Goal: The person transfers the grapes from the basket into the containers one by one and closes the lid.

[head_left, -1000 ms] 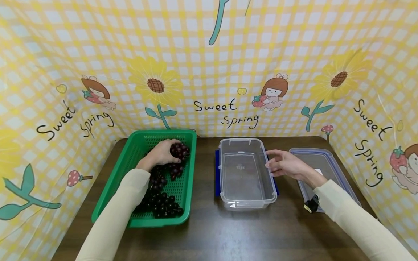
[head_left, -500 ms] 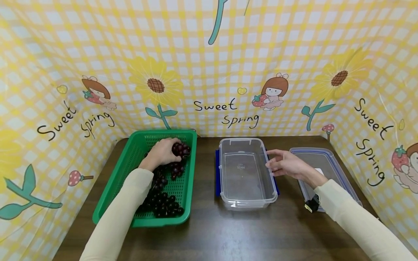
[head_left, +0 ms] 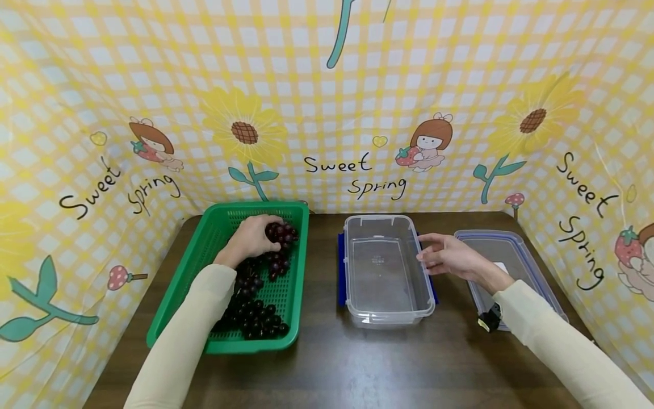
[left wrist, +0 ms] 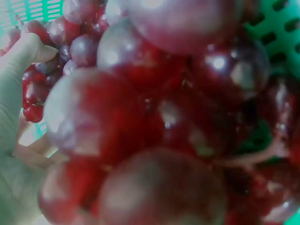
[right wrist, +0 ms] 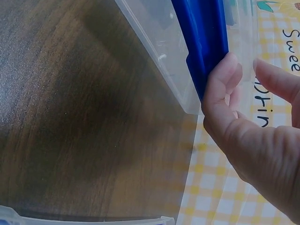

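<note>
from my end i see the left hand (head_left: 251,237) clamped on a bunch (head_left: 282,234), thumb and fingers curled round dark red grapes inside the far part of the green basket (head_left: 301,255). more grapes (head_left: 260,321) lie in the basket's near part. my left wrist view is crowded with fruit, the closest of it blurred. the right hand (head_left: 449,257) touches the right side of the clear box (head_left: 390,314) at its blue flap (right wrist: 206,47); i read its fingers as apart and relaxed. the box stands right of the basket on the brown table (head_left: 327,369), and the blue-edged lid (head_left: 495,250) lies farther right, partly hidden by the right arm. checked cloth (head_left: 327,113) hangs behind.
</note>
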`<action>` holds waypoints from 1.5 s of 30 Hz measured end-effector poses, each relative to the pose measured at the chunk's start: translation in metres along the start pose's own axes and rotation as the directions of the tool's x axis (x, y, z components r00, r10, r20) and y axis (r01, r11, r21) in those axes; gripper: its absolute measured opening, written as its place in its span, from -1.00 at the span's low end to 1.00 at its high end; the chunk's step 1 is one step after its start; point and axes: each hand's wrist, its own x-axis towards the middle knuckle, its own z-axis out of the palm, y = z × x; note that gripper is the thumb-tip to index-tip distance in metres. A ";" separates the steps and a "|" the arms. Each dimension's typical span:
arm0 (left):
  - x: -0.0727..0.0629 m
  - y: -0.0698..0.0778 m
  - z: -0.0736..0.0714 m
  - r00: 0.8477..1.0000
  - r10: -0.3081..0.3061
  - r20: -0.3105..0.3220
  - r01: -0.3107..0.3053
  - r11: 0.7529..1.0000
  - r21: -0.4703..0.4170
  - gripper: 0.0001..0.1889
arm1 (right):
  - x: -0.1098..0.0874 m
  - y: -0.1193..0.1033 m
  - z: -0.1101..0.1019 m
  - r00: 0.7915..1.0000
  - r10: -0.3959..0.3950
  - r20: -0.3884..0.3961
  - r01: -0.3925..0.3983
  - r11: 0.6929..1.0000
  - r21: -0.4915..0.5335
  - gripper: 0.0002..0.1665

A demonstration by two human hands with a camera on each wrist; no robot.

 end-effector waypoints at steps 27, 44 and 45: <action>-0.017 0.001 -0.023 0.987 -0.123 -0.099 0.084 0.940 -0.332 -0.21 | 0.000 -0.004 -0.001 1.000 -0.007 -0.016 0.006 1.000 -0.017 -0.13; -0.033 0.003 -0.028 0.971 -0.177 -0.162 0.069 0.853 -0.518 -0.17 | -0.005 -0.001 0.004 1.000 -0.004 -0.013 0.003 1.000 -0.020 -0.10; -0.034 0.003 -0.029 0.971 -0.177 -0.162 0.068 0.849 -0.524 -0.16 | -0.005 -0.001 0.005 1.000 -0.003 -0.012 0.003 1.000 -0.016 -0.11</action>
